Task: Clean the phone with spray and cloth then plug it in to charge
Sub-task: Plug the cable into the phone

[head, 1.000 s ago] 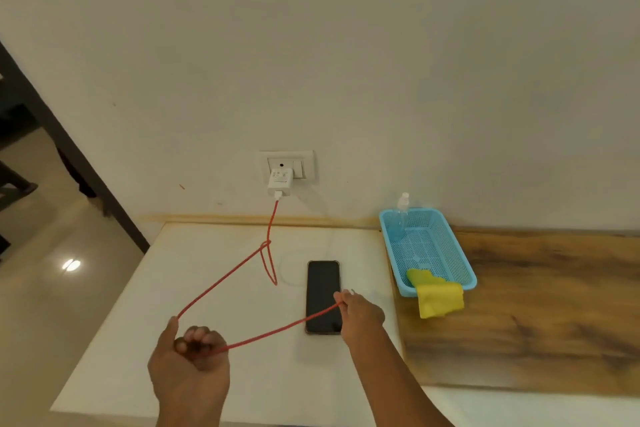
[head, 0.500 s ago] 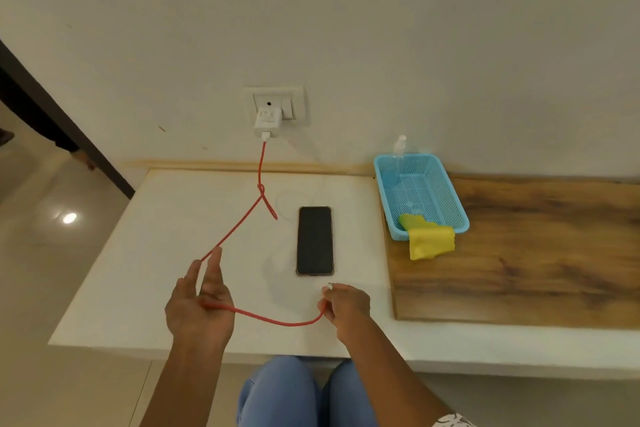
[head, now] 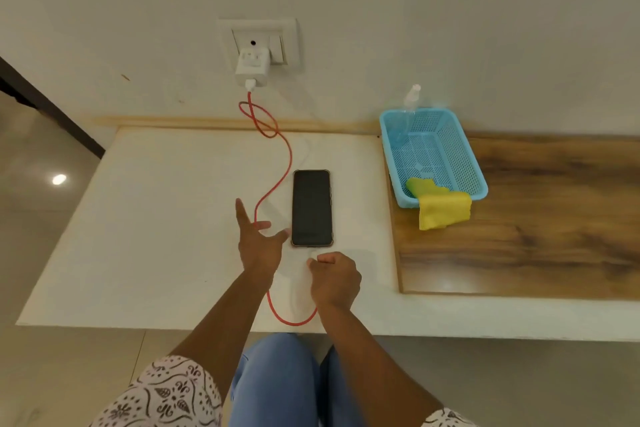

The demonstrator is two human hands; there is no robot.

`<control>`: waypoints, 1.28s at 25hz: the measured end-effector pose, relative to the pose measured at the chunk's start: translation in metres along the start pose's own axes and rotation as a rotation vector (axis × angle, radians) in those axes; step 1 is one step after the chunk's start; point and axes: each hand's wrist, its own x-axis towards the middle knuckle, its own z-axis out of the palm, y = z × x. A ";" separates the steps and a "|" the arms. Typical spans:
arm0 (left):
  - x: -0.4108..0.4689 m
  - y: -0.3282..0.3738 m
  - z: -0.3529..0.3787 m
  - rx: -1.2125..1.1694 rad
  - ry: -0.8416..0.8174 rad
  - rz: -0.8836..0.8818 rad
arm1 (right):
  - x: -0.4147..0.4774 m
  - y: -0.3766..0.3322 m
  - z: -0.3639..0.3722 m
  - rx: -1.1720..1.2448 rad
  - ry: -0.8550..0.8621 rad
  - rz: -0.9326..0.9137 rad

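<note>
Right hand [head: 334,276] grips cable [head: 277,184]; basket [head: 387,146] holds spray bottle [head: 412,97] and draped cloth [head: 445,210].

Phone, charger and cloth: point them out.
phone [head: 311,208], head view, middle of dark screen.
charger [head: 252,66], head view, front of white body.
cloth [head: 445,211], head view, middle of hanging fold.

Your right hand [head: 334,276] hides the cable [head: 290,163] tip at the phone [head: 311,208], six o'clock end; it may be seated, you can't tell.
</note>
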 end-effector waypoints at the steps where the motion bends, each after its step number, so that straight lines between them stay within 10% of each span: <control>1: 0.002 -0.003 0.004 0.008 -0.016 0.015 | 0.000 -0.001 0.001 0.004 0.006 -0.002; 32: 0.036 0.002 0.016 0.615 -0.308 0.139 | 0.000 0.005 0.021 -0.039 0.055 -0.087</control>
